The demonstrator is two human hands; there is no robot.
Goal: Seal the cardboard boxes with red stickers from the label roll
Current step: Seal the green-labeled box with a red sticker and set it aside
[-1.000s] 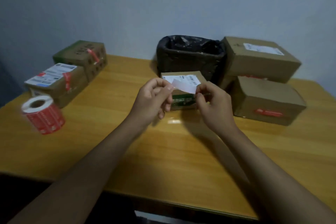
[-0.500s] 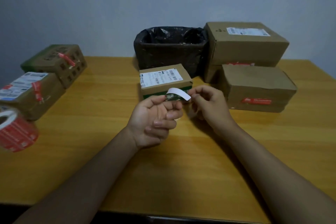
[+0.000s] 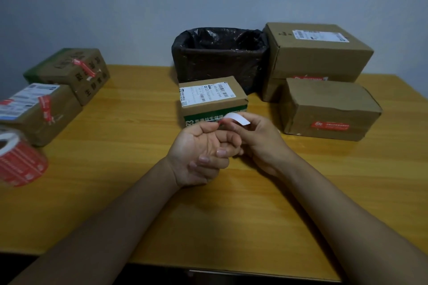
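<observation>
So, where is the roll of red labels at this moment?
In the head view the label roll lies at the far left edge of the wooden table, just in front of the left box with a white label and red sticker.

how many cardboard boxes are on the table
5: two at the left, one behind the other; one in the middle behind the hands; two at the right, one behind the other. More may be hidden.

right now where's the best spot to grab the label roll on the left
Grip the label roll across its round red outer wall, coming from above and the right, the table's open side. It lies tilted with its white core hole facing up-left, so fingers could also hook into that hole.
</observation>
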